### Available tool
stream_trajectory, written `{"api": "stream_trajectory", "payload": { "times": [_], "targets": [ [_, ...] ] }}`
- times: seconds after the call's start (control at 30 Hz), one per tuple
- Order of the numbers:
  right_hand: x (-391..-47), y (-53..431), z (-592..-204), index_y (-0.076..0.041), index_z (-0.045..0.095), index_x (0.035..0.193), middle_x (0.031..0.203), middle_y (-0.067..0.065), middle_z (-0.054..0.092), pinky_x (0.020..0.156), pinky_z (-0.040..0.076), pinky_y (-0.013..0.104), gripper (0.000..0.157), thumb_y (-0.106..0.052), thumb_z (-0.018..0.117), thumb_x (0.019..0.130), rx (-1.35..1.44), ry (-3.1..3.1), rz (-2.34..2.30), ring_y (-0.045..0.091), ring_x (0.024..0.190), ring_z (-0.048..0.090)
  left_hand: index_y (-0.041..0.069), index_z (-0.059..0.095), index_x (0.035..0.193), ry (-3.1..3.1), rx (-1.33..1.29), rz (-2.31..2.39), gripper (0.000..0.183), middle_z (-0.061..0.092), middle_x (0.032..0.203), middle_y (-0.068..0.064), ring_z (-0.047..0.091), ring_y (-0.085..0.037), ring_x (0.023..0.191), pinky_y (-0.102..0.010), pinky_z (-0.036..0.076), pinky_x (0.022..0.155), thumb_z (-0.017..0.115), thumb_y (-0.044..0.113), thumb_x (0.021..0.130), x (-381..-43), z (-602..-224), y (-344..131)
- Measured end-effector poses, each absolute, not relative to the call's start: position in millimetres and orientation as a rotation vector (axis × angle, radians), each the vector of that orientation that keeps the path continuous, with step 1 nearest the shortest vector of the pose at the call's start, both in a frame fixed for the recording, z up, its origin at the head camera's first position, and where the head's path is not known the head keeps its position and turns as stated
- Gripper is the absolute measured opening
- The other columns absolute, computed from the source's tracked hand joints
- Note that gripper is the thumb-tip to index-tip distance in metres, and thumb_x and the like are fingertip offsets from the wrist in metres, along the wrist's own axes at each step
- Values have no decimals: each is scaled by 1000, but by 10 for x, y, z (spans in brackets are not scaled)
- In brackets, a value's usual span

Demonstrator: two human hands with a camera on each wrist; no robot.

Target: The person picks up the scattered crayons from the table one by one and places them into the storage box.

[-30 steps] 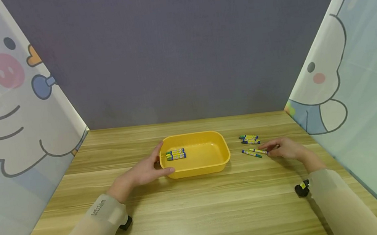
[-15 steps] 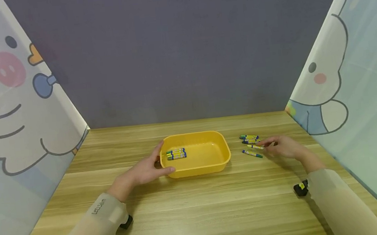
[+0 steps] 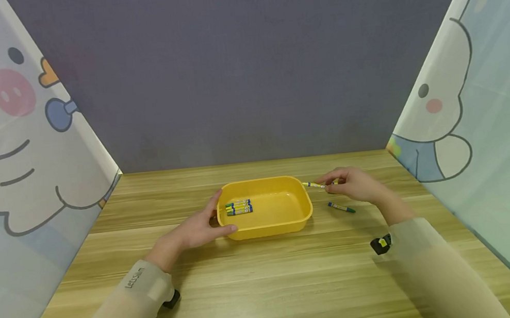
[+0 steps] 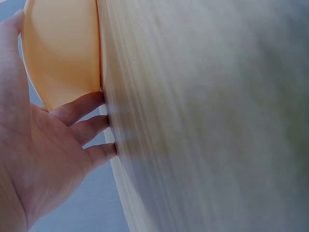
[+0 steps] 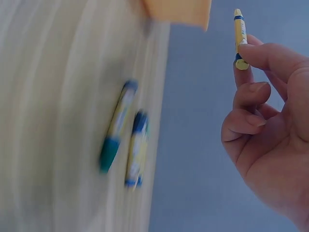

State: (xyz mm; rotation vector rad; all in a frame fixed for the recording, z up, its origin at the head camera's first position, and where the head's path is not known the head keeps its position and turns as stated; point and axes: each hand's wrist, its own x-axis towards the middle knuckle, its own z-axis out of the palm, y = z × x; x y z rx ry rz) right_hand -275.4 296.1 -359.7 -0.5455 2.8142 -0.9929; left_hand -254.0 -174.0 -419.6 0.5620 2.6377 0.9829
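My right hand [image 3: 353, 185] pinches a yellow crayon [image 5: 240, 31] between thumb and forefinger, its tip pointing toward the tray's right rim. My left hand [image 3: 197, 231] rests spread against the left end of the yellow plastic tray [image 3: 272, 231]. Its thumb lies at the front rim, and in the left wrist view the other fingers [image 4: 91, 128] reach down beside the tray with only a slight bend. Inside the tray, several crayons [image 3: 239, 208] lie side by side at the left. A green crayon [image 3: 341, 207] lies on the table in front of my right hand.
More crayons [image 5: 137, 150] lie on the table past the green one, mostly hidden behind my right hand in the head view. A dark panel [image 3: 245, 66] rises along the back edge of the wood-grain table [image 3: 268, 287]. Cartoon-printed curtains [image 3: 505, 101] flank both sides.
My right hand has lifted the yellow crayon from beside the green one and carried it left and back toward the tray. My left hand and the tray have stayed in place.
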Motion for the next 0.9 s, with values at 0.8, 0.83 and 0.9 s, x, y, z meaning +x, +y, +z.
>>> {"api": "stream_trajectory", "payload": {
  "times": [0.8,0.83,0.9],
  "targets": [
    [-3031,1267,-3924,-25,84,127,133,-2,80,94,55,37,26,-19,72,105,-757,2586,-1067,18,111,68,26,-4,179,2656,572,966,124,53,167,-17,55,-37,150,-61,39,126,73,74,94,-2535,-4194,-1738],
    [-3038,1225,-3940,-24,84,127,131,-2,80,96,55,38,26,-18,72,104,-766,2580,-1070,17,112,69,27,-4,179,2656,573,965,124,54,167,-17,55,-37,150,-62,39,126,73,74,94,-2533,-4194,-1740],
    [-3054,1156,-3972,-22,85,126,128,-2,81,98,54,39,26,-15,72,103,-783,2561,-1087,17,111,69,27,-4,179,2658,574,960,124,53,167,-17,54,-38,151,-62,39,126,72,75,94,-2531,-4194,-1744]
  ]
}}
